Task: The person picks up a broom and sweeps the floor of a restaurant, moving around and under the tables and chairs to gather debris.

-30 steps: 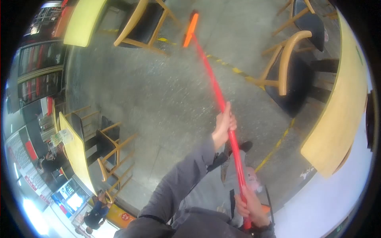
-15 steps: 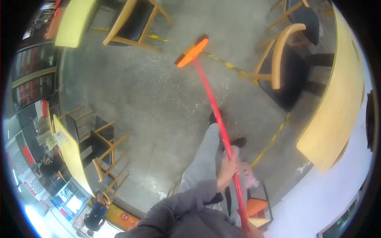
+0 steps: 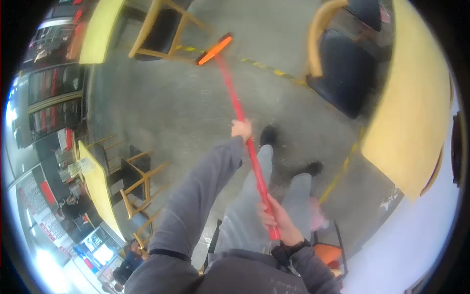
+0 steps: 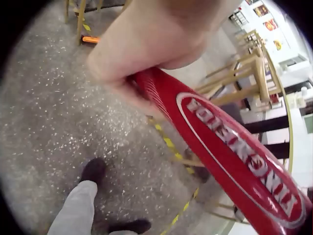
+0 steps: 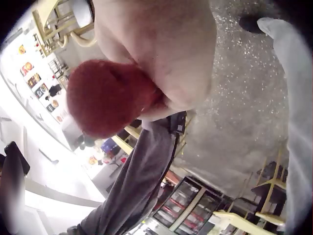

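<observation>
A broom with a long red pole (image 3: 258, 172) slants across the head view, its flat, dark-edged orange head (image 3: 214, 50) far forward at the floor. My left hand (image 3: 241, 129) grips the pole about midway, arm stretched forward. Lower down, near the pole's butt end, my right hand (image 3: 281, 220) is wrapped round it in front of my body. The left wrist view shows the printed, glossy pole (image 4: 195, 122) coming out of the left fist. In the right wrist view the rounded pole end (image 5: 105, 98) sticks out of the right hand.
A black-seated wooden chair (image 3: 342, 73) and a yellow-topped table (image 3: 406, 112) stand on the right. Another chair (image 3: 159, 29) is front left, with more chairs and a table (image 3: 95, 181) at left. Yellow-black tape (image 3: 279, 72) crosses the grey floor.
The broom head swings back toward me, then out again, ending farther left. My left hand draws in and then reaches forward with the pole. My feet have come farther into view.
</observation>
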### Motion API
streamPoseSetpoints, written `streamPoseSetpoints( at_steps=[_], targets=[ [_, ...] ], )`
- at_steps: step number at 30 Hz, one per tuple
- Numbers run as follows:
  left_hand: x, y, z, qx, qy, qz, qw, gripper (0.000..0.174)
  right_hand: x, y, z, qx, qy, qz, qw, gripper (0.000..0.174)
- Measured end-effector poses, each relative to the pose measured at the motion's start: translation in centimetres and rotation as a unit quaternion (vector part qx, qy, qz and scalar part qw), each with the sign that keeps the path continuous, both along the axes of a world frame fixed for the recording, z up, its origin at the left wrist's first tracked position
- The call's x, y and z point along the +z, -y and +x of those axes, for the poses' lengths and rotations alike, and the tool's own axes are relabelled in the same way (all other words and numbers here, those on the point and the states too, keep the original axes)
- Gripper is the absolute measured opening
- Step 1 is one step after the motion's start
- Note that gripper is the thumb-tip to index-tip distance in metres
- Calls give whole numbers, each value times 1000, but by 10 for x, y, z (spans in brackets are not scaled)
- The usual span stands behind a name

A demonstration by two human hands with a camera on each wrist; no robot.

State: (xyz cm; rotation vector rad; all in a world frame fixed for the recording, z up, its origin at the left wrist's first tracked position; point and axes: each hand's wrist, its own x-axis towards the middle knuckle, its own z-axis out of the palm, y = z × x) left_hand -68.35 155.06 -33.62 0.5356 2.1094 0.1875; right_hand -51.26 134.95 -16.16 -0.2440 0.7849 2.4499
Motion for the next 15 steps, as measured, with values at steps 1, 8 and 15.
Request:
streamPoseSetpoints(
  at_steps=[1,8,15],
  targets=[
    [-5,18,14,-51,-39,2,998,48,12,6,16,33,73,-24,996,25],
    [-27,170,155,-143,-80,10,986,49,53,109,178,185,285,-71,938,25],
    [-6,342,322,-228,104,-115,961,52,116,240,335,443,708,277,475,32]
  ],
)
